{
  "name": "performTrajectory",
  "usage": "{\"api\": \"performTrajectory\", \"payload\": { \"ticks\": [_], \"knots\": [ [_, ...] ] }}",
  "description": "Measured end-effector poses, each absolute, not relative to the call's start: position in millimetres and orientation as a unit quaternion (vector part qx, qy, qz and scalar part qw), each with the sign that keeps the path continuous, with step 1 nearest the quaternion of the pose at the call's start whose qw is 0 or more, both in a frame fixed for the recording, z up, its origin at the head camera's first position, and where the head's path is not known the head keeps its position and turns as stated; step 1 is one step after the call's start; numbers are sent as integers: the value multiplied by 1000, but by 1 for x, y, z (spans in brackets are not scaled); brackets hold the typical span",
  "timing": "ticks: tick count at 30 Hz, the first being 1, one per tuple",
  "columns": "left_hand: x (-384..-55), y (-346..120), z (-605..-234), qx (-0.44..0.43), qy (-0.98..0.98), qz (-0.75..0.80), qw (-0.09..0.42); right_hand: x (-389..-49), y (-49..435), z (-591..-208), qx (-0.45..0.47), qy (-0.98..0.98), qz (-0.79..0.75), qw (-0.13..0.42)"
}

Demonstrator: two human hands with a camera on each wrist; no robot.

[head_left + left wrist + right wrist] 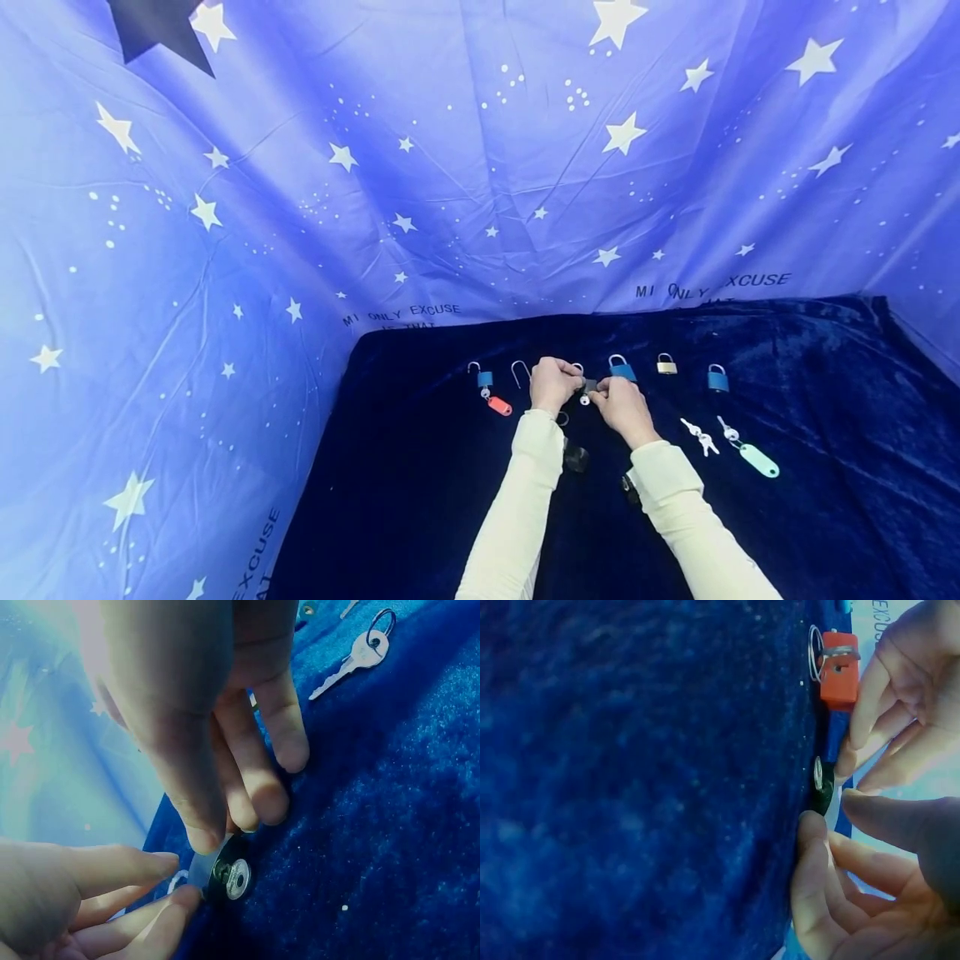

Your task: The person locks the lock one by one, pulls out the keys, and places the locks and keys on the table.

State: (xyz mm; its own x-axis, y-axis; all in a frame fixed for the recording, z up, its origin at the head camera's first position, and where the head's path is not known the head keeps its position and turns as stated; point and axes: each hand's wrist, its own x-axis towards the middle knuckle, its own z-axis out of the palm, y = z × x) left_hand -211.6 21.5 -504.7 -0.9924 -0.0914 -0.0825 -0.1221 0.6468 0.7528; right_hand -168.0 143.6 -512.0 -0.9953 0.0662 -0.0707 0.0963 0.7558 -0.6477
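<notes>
Between my two hands is a small grey padlock (590,385) with a round-headed key (585,400) at its near end. My left hand (555,385) pinches the padlock from the left, and my right hand (622,408) pinches its other side. In the left wrist view the key head (238,879) stands out from the padlock's dark end (221,871), beside the left fingertips. Fingers of both hands meet around the padlock (823,796) in the right wrist view and cover much of it. A loose key (367,652) on a ring lies near the left hand.
A blue padlock (484,379) with an orange tag (499,406) and a long shackle (519,375) lie to the left. Another blue padlock (622,367), a brass padlock (666,365) and a third blue one (717,379) line the right. Nearer lie keys (701,437) and a green tag (759,461).
</notes>
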Motion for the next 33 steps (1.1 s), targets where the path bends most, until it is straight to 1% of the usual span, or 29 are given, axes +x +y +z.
{"api": "performTrajectory", "payload": {
  "ticks": [3, 9, 19, 22, 26, 30, 33],
  "knots": [
    [-210, 23, -505, -57, 906, 419, 15, -168, 143, -512, 61, 934, -352, 22],
    [-208, 24, -505, -60, 902, 428, 6, -170, 144, -514, 83, 928, -362, 42],
    [-204, 19, -507, -38, 875, 483, 7, -168, 146, -513, 94, 916, -386, 63],
    [-204, 17, -509, -25, 864, 502, 3, -167, 147, -513, 91, 911, -397, 57],
    [-204, 15, -509, -21, 834, 552, 1, -167, 149, -515, 79, 899, -429, 33],
    [-203, 14, -506, -31, 767, 640, 24, -166, 149, -512, 70, 869, -489, 12],
    [-201, 12, -503, -42, 720, 691, 40, -164, 149, -508, 66, 838, -541, 6]
  ]
}}
